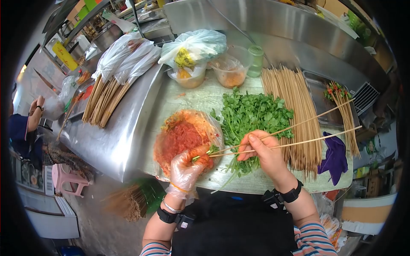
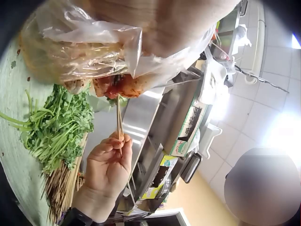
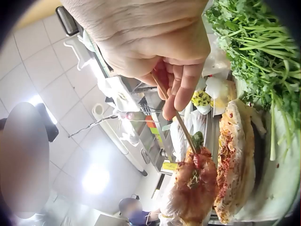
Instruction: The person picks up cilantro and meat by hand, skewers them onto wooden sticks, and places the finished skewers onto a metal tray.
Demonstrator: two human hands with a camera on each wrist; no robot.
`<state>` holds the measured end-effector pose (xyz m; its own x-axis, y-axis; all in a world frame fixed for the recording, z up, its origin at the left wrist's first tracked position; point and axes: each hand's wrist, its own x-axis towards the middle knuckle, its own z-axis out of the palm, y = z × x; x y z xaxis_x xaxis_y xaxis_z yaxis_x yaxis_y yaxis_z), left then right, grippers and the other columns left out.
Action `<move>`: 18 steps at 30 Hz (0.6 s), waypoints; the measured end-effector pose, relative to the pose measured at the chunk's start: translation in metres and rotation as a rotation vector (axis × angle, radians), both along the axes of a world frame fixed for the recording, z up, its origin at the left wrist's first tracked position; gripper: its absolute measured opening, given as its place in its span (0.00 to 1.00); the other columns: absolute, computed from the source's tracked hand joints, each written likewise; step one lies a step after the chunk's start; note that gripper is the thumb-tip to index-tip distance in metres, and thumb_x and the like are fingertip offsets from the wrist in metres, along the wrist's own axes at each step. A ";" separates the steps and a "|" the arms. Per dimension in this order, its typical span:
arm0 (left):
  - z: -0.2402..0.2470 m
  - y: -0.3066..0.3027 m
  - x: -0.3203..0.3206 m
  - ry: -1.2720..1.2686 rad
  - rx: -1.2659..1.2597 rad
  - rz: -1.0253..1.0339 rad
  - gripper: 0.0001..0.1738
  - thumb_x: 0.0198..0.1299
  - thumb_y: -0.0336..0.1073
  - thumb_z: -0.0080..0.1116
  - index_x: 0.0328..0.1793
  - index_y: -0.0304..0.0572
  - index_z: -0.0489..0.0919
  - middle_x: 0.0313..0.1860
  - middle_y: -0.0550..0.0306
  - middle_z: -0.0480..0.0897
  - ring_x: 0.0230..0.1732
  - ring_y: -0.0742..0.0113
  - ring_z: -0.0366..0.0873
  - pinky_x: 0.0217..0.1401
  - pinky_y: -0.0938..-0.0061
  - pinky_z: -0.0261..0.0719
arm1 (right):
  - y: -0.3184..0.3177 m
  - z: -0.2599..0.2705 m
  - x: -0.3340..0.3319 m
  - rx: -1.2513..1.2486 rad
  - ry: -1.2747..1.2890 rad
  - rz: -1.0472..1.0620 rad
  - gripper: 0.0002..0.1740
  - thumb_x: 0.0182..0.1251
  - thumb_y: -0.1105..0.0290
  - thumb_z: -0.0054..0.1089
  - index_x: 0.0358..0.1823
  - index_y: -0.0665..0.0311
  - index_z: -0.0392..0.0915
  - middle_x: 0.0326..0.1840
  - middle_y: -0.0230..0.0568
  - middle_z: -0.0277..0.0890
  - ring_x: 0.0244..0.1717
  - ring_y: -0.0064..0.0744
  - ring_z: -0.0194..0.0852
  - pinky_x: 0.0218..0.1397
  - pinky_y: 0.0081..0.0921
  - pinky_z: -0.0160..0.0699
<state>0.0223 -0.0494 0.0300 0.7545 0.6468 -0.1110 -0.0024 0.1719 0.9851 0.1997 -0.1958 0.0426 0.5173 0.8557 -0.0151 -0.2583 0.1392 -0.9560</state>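
Observation:
My left hand (image 1: 183,173), in a clear plastic glove smeared red, grips marinated meat (image 2: 117,86) with green herb stems showing at its end. Two long bamboo skewers (image 1: 299,143) meet at that meat and spread apart toward the right. Bare, my right hand (image 1: 268,157) pinches both skewers between thumb and fingers; its fingers (image 3: 188,87) curl round the shafts close to the meat. Under the left hand lies a plastic-lined bowl (image 1: 218,130) of red minced-looking meat (image 1: 183,136). A heap of leafy cilantro (image 1: 252,113) lies just beyond the right hand.
Many loose bamboo skewers (image 1: 294,123) lie right of the cilantro, beside a purple cloth (image 1: 334,158). Filled skewers (image 1: 345,113) rest across a metal tray (image 1: 314,83). Behind stand plastic tubs (image 1: 230,77) and bagged skewers (image 1: 113,91). Another person (image 1: 25,132) is at far left.

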 end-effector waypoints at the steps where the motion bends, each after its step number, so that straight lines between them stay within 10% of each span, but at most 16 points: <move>1: 0.000 -0.001 0.001 -0.001 0.008 0.011 0.17 0.59 0.23 0.55 0.55 0.26 0.77 0.34 0.53 0.83 0.34 0.73 0.79 0.41 0.81 0.77 | 0.000 -0.001 -0.001 -0.004 0.001 -0.004 0.17 0.75 0.60 0.44 0.40 0.69 0.74 0.33 0.40 0.78 0.31 0.27 0.81 0.35 0.19 0.80; 6: -0.011 0.004 -0.002 -0.004 -0.034 -0.034 0.15 0.61 0.25 0.53 0.53 0.27 0.78 0.37 0.52 0.83 0.36 0.70 0.80 0.42 0.78 0.79 | 0.000 -0.007 -0.001 0.000 0.040 -0.014 0.18 0.76 0.60 0.44 0.40 0.69 0.74 0.34 0.40 0.78 0.32 0.28 0.82 0.36 0.19 0.80; 9: 0.003 0.005 -0.001 -0.142 -0.483 0.017 0.21 0.59 0.26 0.55 0.58 0.25 0.74 0.46 0.49 0.80 0.43 0.65 0.79 0.46 0.72 0.80 | 0.000 -0.008 0.001 0.011 0.041 -0.008 0.18 0.76 0.59 0.44 0.40 0.69 0.74 0.34 0.40 0.78 0.32 0.28 0.82 0.36 0.19 0.80; 18: -0.018 0.011 -0.006 -0.067 -0.136 -0.037 0.27 0.53 0.26 0.58 0.60 0.21 0.71 0.45 0.49 0.81 0.43 0.65 0.80 0.51 0.72 0.79 | 0.001 -0.010 0.000 0.020 0.072 -0.009 0.17 0.76 0.60 0.44 0.40 0.69 0.73 0.34 0.41 0.79 0.32 0.29 0.82 0.36 0.20 0.81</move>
<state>0.0168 -0.0386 0.0123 0.7865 0.6004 -0.1447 -0.0581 0.3051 0.9506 0.1994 -0.1949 0.0330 0.5230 0.8516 -0.0357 -0.3247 0.1603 -0.9321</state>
